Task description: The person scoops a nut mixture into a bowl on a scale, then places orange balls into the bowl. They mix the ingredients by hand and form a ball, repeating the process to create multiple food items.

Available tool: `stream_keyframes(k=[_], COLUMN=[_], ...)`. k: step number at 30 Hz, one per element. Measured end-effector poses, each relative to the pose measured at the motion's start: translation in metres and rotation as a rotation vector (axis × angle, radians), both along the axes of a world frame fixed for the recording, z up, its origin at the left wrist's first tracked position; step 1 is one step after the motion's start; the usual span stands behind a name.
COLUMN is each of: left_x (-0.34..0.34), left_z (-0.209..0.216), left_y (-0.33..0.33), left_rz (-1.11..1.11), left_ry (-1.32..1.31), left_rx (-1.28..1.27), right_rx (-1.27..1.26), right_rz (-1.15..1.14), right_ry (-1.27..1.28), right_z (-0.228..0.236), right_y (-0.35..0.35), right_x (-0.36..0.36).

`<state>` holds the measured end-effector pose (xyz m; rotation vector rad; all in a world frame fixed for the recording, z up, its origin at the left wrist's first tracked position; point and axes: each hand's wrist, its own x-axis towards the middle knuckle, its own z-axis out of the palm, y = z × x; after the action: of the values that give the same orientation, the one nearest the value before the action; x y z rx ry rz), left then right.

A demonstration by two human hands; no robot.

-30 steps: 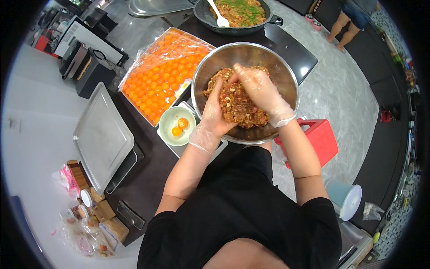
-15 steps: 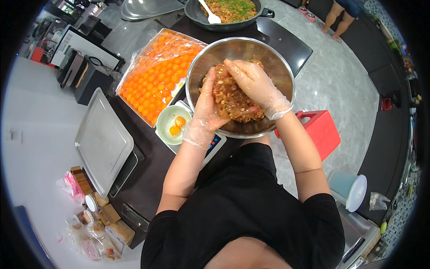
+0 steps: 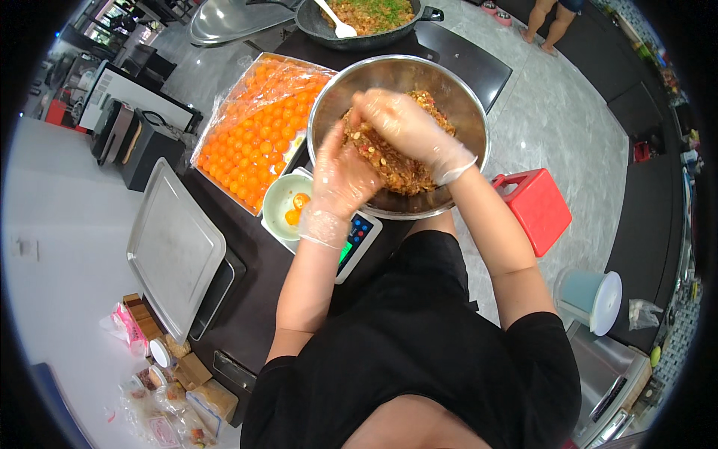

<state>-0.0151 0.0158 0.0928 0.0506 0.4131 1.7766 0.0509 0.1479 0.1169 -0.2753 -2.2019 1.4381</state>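
Observation:
Clear plastic gloves cover both my hands, which work over a large steel bowl (image 3: 473, 112). In the bowl lies a coarse brown meat-like mixture (image 3: 407, 170) with pale nut-like bits. My left hand (image 3: 340, 173) is at the bowl's left side, fingers stretched upward and slightly blurred, its thumb side next to the mixture. Above the mixture, my right hand (image 3: 404, 129) is bent over with its fingers curled together toward the left fingertips. The right palm and anything in it are hidden. Just left of my left wrist, a pale green bowl (image 3: 273, 200) holds orange yolks.
The small bowl rests on a digital scale (image 3: 360, 238). Behind it is a film-covered tray of orange yolks (image 3: 258, 142). A black pan (image 3: 359, 36) of food with a white spatula (image 3: 344, 28) stands at the back. Metal trays (image 3: 176, 247) lie left; a red container (image 3: 540, 209) is at right.
My right hand has shifted left and its fingers have curled. My left hand has moved slightly left and down, uncovering more of the mixture. The view has shifted a little.

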Motion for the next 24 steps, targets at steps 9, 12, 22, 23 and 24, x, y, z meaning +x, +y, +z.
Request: stream_keyframes(k=[9, 12, 22, 23, 24], left_x=[-0.016, 0.000, 0.002, -0.003, -0.007], left_z=[0.012, 0.007, -0.005, -0.005, -0.004], left_y=[-0.007, 0.005, 0.005, -0.001, -0.007], left_rz=[0.150, 0.218, 0.198, 0.176, 0.196], left_ry=[0.200, 0.179, 0.152, 0.093, 0.064], left_rx=[-0.139, -0.207, -0.054, -0.023, 0.036], right_rx=[0.129, 0.522, -0.181, -0.460, -0.409], right_rz=[-0.208, -0.217, -0.042, 0.031, 0.013], right_ry=[0.062, 0.214, -0.045, -0.025, -0.094], right_z=[-0.008, -0.018, -0.006, 0.000, 0.010], right_y=[0.014, -0.019, -0.007, -0.001, 0.005], right_x=[0.000, -0.011, -0.007, -0.005, 0.004])
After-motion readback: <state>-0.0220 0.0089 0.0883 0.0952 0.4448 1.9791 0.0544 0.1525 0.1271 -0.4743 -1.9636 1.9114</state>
